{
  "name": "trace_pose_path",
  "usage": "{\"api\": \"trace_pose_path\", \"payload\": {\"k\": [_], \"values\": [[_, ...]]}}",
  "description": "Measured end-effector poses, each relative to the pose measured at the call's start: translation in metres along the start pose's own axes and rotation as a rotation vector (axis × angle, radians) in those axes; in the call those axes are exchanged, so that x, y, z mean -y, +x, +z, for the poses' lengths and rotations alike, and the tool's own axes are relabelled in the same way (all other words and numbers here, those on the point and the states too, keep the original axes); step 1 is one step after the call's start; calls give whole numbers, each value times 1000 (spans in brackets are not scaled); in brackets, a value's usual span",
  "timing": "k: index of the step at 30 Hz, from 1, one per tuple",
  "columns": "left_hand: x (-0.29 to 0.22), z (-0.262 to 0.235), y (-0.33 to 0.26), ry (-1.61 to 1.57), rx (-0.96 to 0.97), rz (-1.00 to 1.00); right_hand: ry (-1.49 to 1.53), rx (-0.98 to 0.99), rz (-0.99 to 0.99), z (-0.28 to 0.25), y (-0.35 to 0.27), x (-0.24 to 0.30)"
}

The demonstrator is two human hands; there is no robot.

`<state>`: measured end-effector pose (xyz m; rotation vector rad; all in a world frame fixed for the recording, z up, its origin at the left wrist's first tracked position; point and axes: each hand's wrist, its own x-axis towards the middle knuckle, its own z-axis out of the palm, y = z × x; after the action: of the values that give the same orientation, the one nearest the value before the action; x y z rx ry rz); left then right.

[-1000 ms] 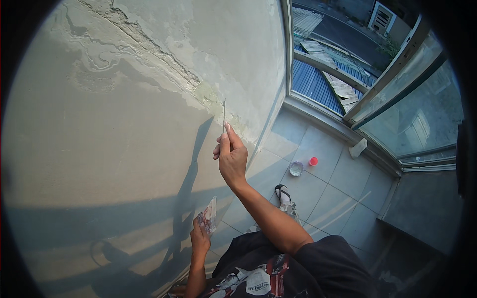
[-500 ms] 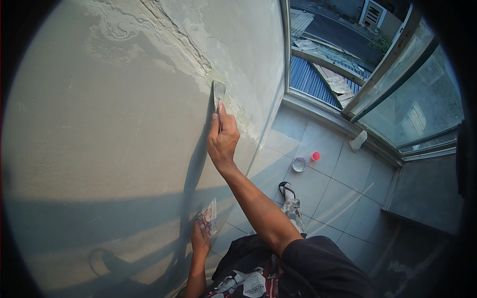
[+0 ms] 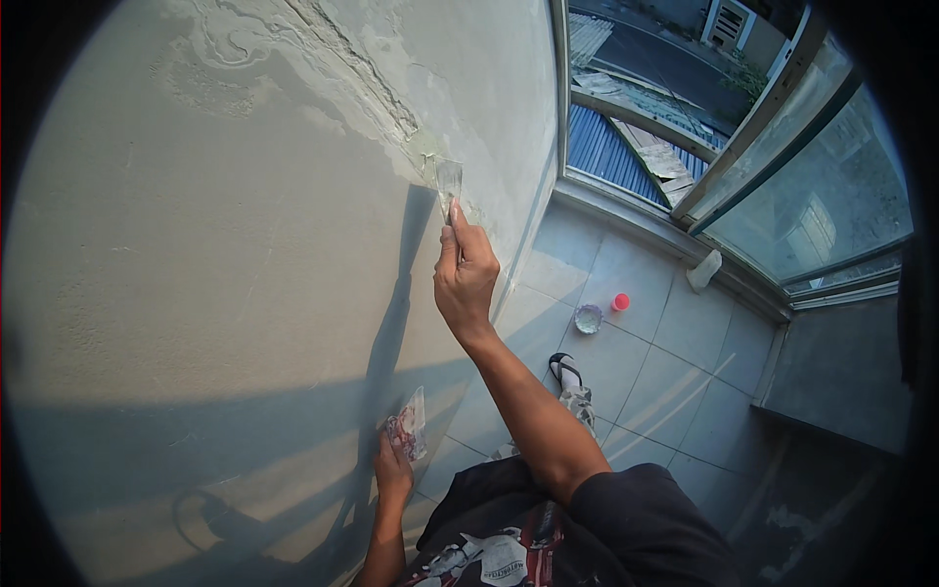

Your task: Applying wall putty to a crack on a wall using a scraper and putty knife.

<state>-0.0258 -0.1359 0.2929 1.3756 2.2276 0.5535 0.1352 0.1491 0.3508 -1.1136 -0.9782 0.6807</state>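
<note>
My right hand (image 3: 468, 269) is closed round the handle of a putty knife (image 3: 449, 178), its thumb and forefinger close to the blade. The blade stands at the lower end of a long rough crack (image 3: 367, 78) in the grey plastered wall (image 3: 245, 284), beside pale, wet-looking filler (image 3: 424, 145). The knife's shadow falls left of the blade, apart from it. Lower down, near the wall, my left hand (image 3: 394, 474) grips a flat, pointed piece (image 3: 409, 428) with a whitish edge and reddish smears; its exact kind is unclear.
On the tiled floor (image 3: 626, 382) stand a bowl of whitish paste (image 3: 588, 319) and a small pink-red cup (image 3: 621, 302). My sandalled foot (image 3: 564, 374) is close by. A pale lump (image 3: 703, 272) rests by the sill of the open window (image 3: 636, 147), with blue roofing outside.
My right hand and the putty knife have shifted right, and the blade has come away from its shadow on the wall. My left hand has barely moved.
</note>
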Motion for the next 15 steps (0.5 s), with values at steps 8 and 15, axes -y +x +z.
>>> {"api": "trace_pose_path", "payload": {"k": [8, 15], "values": [[13, 12, -9, -45, -28, 24, -31, 87, -40, 6, -3, -17], [6, 15, -11, 11, -21, 9, 6, 24, -62, -6, -2, -26]]}}
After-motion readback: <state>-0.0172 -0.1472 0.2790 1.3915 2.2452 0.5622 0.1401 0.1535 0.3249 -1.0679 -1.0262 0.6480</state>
